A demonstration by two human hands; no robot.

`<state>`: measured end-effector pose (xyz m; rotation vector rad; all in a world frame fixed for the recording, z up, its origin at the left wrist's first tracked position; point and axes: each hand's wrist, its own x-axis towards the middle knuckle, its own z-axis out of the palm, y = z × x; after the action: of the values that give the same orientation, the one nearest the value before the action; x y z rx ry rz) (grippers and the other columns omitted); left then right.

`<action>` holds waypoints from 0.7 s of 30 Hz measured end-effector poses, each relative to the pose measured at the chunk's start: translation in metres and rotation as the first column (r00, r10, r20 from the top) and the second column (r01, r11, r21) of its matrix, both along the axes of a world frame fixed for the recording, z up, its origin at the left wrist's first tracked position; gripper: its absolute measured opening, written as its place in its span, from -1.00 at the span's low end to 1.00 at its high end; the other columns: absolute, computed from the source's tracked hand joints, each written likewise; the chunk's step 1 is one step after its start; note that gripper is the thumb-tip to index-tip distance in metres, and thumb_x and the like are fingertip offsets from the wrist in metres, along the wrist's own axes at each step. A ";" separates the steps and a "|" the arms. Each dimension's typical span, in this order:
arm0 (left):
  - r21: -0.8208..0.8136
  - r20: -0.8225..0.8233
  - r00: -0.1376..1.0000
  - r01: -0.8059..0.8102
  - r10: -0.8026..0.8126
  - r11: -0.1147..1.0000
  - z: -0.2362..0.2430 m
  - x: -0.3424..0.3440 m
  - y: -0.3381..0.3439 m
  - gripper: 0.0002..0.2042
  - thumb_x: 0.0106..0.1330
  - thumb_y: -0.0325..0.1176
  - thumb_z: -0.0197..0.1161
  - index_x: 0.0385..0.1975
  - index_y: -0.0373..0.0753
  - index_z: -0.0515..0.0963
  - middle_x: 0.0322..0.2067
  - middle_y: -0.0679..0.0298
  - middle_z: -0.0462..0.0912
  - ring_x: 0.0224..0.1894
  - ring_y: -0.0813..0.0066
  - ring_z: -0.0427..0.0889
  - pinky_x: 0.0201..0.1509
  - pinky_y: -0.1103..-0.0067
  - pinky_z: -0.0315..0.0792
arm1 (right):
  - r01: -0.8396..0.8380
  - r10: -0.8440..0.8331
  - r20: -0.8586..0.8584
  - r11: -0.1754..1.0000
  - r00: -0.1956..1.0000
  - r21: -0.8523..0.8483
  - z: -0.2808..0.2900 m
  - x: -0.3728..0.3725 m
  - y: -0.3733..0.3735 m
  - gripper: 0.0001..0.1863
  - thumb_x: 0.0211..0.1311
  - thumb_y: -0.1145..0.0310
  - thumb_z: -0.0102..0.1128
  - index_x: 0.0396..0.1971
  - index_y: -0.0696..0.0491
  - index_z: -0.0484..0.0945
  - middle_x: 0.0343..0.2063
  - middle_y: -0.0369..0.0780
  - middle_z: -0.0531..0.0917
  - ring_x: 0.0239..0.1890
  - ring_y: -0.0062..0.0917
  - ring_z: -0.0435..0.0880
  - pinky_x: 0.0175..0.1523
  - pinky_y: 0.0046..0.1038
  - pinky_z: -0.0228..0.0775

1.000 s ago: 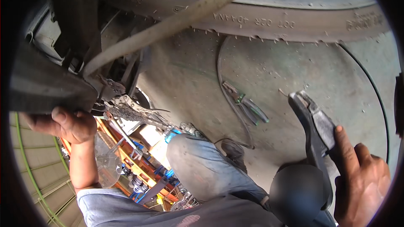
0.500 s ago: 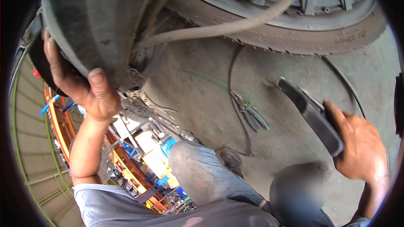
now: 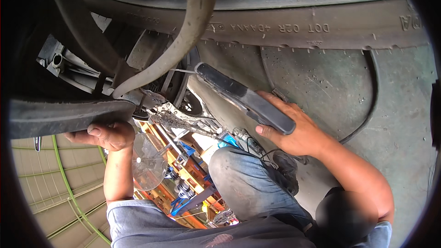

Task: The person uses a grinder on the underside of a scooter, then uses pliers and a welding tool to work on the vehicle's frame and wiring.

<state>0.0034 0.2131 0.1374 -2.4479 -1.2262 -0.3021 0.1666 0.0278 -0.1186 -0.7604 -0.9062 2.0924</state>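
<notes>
My left hand is closed against the lower edge of a curved black panel, fingers under it and the thumb visible. In my right hand is a long, slim black hand tool, gripped near its wide end; its exact kind I cannot tell. A thin pale rod shows at the far tip, pointing toward the space behind the panel. A grey hose curves down between the panel and the tool.
A large tyre spans the far side. Dark cables lie on the grey floor, one a black cable at the right. My bent knee is between my arms. Orange shelving and a round clear disc are at the lower left.
My right hand has brought the black tool left and inward, beside the hose. The view has shifted, and the panel now appears lower, with my left hand under its edge. The green-handled pliers no longer show.
</notes>
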 end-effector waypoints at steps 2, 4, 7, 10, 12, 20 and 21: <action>0.021 -0.045 0.999 -0.015 0.016 1.000 0.008 -0.005 -0.001 -0.22 0.36 0.15 -0.09 0.36 -0.36 -0.05 0.24 -0.07 0.18 0.24 0.16 0.34 0.25 0.29 0.34 | 0.057 -0.056 -0.055 0.998 0.997 0.013 -0.002 0.002 0.006 -0.33 0.24 0.19 0.21 0.29 0.16 0.27 0.14 0.07 0.50 0.13 -0.02 0.53 0.24 -0.16 0.35; 0.040 -0.078 0.997 -0.014 0.017 0.999 0.009 -0.007 0.000 -0.22 0.36 0.14 -0.11 0.36 -0.37 -0.05 0.24 -0.08 0.18 0.23 0.17 0.35 0.24 0.30 0.36 | 0.122 -0.118 -0.076 0.991 0.990 0.048 -0.008 -0.001 0.009 -0.35 0.22 0.20 0.22 0.26 0.16 0.31 0.09 0.07 0.55 0.07 -0.02 0.57 0.18 -0.16 0.39; 0.062 -0.114 0.993 -0.009 0.016 0.998 0.008 -0.004 0.000 -0.23 0.37 0.14 -0.13 0.36 -0.38 -0.04 0.24 -0.09 0.18 0.23 0.17 0.35 0.23 0.32 0.37 | 0.168 -0.161 -0.063 0.978 0.985 0.128 -0.013 -0.007 0.008 -0.38 0.19 0.21 0.24 0.24 0.13 0.36 -0.01 0.07 0.61 -0.01 -0.03 0.61 0.11 -0.16 0.43; 0.069 -0.136 0.990 -0.013 0.022 0.998 0.009 -0.003 -0.001 -0.24 0.37 0.14 -0.14 0.36 -0.39 -0.02 0.24 -0.10 0.17 0.23 0.16 0.35 0.23 0.33 0.37 | 0.118 -0.112 -0.047 0.981 0.993 0.156 -0.013 -0.006 0.007 -0.39 0.18 0.23 0.24 0.23 0.09 0.37 -0.08 0.05 0.64 -0.05 -0.03 0.62 0.06 -0.15 0.45; 0.084 -0.153 0.988 0.002 0.011 0.996 0.008 -0.002 -0.002 -0.24 0.37 0.14 -0.14 0.35 -0.40 -0.01 0.24 -0.10 0.17 0.23 0.16 0.35 0.23 0.33 0.37 | 0.092 -0.085 -0.053 0.984 0.995 0.149 -0.012 -0.007 0.007 -0.40 0.18 0.23 0.23 0.23 0.07 0.38 -0.13 0.04 0.66 -0.10 -0.03 0.63 0.03 -0.15 0.47; 0.069 -0.089 0.996 0.004 0.002 0.998 0.004 0.000 -0.001 -0.25 0.37 0.12 -0.13 0.35 -0.39 0.00 0.23 -0.11 0.19 0.20 0.16 0.38 0.20 0.35 0.40 | 0.114 -0.109 -0.037 0.979 0.993 0.168 -0.010 -0.008 0.000 -0.40 0.19 0.21 0.23 0.24 0.06 0.38 -0.14 0.02 0.66 -0.13 -0.03 0.64 0.00 -0.15 0.48; 0.068 -0.094 0.996 0.007 0.000 0.998 0.005 0.000 0.000 -0.25 0.37 0.12 -0.13 0.35 -0.39 -0.01 0.23 -0.11 0.20 0.19 0.16 0.39 0.19 0.35 0.42 | 0.118 -0.114 -0.031 0.978 0.993 0.175 -0.011 -0.009 -0.001 -0.40 0.19 0.22 0.23 0.24 0.05 0.38 -0.14 0.02 0.66 -0.13 -0.03 0.64 0.00 -0.15 0.48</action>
<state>0.0033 0.2127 0.1427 -2.3778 -1.1528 -0.2230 0.1573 0.0272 -0.1293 -0.6804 -0.9965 1.8872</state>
